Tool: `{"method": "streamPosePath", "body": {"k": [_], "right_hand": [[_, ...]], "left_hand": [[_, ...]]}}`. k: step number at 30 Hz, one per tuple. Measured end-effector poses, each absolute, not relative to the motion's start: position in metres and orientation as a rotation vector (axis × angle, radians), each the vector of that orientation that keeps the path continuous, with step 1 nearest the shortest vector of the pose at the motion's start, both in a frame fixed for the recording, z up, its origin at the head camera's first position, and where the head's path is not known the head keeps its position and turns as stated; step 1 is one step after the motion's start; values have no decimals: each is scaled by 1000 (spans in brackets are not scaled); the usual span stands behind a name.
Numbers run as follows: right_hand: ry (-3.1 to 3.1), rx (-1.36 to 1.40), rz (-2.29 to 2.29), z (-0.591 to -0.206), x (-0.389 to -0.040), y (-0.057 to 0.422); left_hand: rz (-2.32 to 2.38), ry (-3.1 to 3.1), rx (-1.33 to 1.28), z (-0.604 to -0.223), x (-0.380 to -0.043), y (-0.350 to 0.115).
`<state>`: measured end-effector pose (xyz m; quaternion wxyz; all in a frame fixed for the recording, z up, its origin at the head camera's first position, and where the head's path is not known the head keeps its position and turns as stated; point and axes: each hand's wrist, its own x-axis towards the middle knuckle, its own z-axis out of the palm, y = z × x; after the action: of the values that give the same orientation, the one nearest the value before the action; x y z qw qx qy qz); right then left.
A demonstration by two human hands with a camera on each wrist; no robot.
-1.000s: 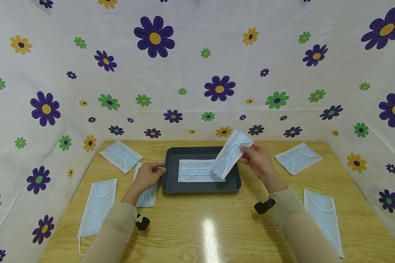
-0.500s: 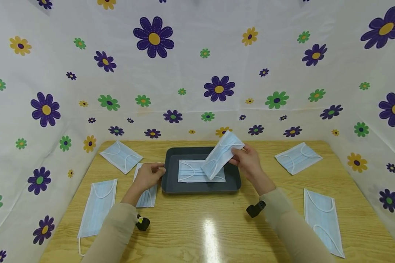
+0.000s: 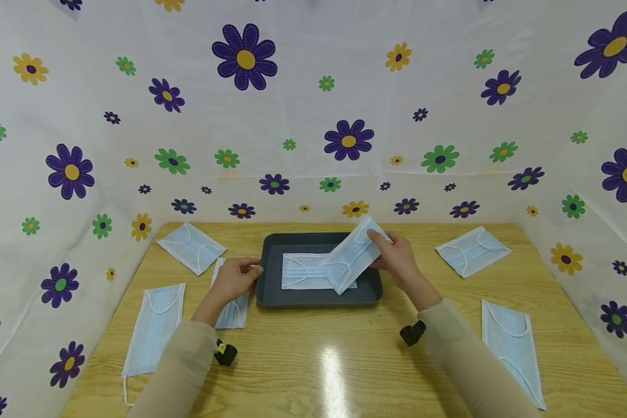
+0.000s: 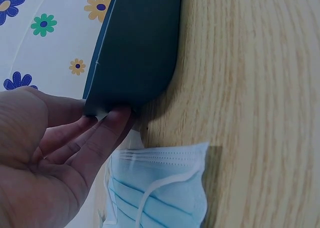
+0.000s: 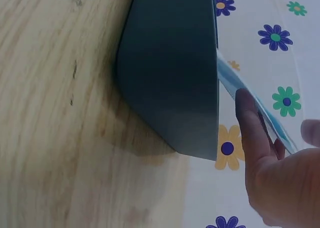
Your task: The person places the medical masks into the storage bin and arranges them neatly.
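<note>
A dark grey tray point(image 3: 319, 299) lies on the table with one light-blue face mask point(image 3: 300, 278) flat inside it. My right hand point(image 3: 399, 261) pinches a second face mask point(image 3: 352, 255) by its right edge, thumb on top and fingers beneath. This mask slants over the tray and overlaps the flat one in the head view. From the right wrist, the held mask point(image 5: 232, 78) appears edge-on above the tray wall point(image 5: 170, 73). My left hand point(image 3: 235, 281) holds the tray's left end, thumb at the rim and fingers against the outer wall point(image 4: 135, 53).
Beneath my left hand lies a mask point(image 3: 232, 313), partly hidden. Others rest at the left, a mask point(image 3: 192, 248) at the back and a mask point(image 3: 154, 328) in front. On the right are a back mask point(image 3: 472, 251) and a front mask point(image 3: 514, 348). A flowered cloth point(image 3: 303, 104) surrounds the table.
My right hand has carried its mask left and lower over the tray, and the mask has tilted flatter. My left hand stays at the tray's left end.
</note>
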<state>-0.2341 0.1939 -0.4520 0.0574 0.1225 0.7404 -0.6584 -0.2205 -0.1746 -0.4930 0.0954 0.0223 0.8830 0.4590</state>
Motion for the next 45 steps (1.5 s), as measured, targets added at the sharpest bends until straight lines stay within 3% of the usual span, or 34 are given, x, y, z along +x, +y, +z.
{"method": "streamPosePath", "body": {"k": [18, 45], "right_hand": [[2358, 160, -1615, -438, -236, 222], [2036, 354, -2001, -454, -244, 190]], "left_hand": [[1365, 2611, 52, -493, -221, -175], [1342, 2630, 59, -492, -220, -175]]}}
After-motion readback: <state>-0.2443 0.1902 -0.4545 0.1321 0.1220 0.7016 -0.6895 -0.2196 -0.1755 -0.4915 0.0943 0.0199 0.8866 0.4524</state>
